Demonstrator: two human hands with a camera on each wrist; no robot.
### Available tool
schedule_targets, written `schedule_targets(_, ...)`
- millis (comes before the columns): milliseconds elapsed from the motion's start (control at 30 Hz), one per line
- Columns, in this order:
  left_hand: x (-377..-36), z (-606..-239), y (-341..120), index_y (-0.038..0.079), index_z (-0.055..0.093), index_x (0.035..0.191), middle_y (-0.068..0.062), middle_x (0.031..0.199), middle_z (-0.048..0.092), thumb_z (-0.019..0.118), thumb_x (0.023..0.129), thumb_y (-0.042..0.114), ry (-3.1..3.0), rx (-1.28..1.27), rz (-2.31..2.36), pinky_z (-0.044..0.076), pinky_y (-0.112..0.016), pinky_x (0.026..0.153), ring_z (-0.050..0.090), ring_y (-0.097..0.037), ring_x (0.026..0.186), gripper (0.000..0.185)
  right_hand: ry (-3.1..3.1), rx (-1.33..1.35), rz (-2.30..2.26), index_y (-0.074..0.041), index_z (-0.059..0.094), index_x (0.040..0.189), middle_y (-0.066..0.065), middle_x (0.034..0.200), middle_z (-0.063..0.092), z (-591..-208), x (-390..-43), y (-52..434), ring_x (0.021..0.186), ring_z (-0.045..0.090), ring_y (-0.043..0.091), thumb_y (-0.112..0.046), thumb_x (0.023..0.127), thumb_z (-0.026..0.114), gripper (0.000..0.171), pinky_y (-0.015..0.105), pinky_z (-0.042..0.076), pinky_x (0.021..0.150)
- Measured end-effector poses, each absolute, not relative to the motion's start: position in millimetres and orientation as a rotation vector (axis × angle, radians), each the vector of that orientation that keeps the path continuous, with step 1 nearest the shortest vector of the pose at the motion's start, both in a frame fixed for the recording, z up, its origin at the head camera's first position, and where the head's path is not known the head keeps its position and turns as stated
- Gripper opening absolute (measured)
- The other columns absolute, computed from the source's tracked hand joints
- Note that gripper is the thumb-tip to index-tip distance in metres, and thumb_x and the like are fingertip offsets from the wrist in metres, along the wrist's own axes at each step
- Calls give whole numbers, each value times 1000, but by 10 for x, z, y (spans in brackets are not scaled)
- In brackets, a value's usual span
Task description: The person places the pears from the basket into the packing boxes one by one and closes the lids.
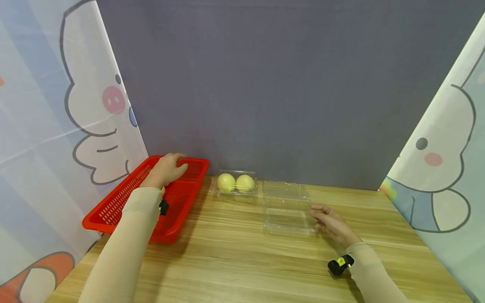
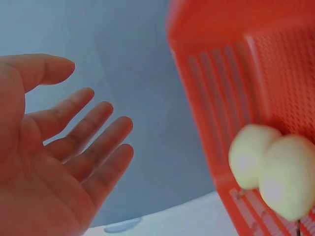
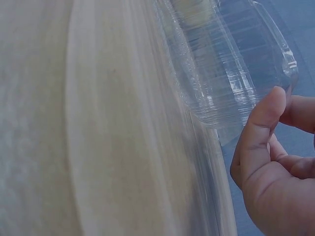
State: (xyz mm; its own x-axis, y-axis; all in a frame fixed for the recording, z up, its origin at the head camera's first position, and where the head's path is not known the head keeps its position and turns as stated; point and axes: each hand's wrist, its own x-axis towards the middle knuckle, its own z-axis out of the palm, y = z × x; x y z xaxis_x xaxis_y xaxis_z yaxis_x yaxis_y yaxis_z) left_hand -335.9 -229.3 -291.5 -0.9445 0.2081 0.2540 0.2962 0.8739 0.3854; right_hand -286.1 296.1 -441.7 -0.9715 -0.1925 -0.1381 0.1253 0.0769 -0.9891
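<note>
Loose left hand [image 1: 165, 170] overhangs one basket [image 1: 188, 201]; right hand [image 1: 333, 224] pinches one of two containers [image 1: 288, 218].

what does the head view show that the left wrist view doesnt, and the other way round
Only the head view: the right hand at the edge of an open clear container, a clear box with two yellow fruits, and the wooden table.

Only the left wrist view: the palm of the left hand, and the stems on two pale fruits.

Both: the left hand, the red basket and the grey backdrop.
</note>
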Motion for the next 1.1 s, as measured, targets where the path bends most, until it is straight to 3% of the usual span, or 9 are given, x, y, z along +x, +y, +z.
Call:
schedule_targets(167, -3393, -2979, -2407, -7, 52, 139, -34, 137, 48, 50, 100, 23, -2902, -322, -560, 37, -61, 105, 51, -45, 118, 49, 2114, -67, -1992, 13, 22, 149, 6, 99, 48, -4429, -2876, 2972, 72, 48, 5, -12, 106, 49, 57, 18, 49, 63)
schedule_targets(367, -3432, -3073, -2512, -10, 51, 138, -34, 138, 48, 50, 99, 22, -2973, -264, -481, 34, -63, 107, 43, -50, 128, 51, 2118, -59, -1997, 14, 22, 149, 6, 100, 48, -4440, -2883, 2971, 72, 48, 6, -10, 105, 49, 57, 18, 49, 63)
schedule_targets(833, -3511, -3317, -2776, -7, 52, 137, -36, 134, 47, 52, 95, 28, -3056, -104, -390, 43, -68, 94, 49, -51, 119, 55, 2111, -54, -2005, 14, 21, 149, 4, 98, 46, -4436, -2888, 2958, 73, 46, 6, -12, 106, 49, 58, 18, 49, 63)
schedule_targets(1100, -3489, -3503, -2931, -12, 47, 136, -41, 132, 41, 54, 95, 35, -3088, 56, -424, 38, -71, 96, 42, -60, 117, 62, 2125, -76, -1993, 14, 21, 149, 4, 99, 45, -4444, -2884, 2968, 74, 46, 5, -11, 106, 47, 56, 18, 49, 64)
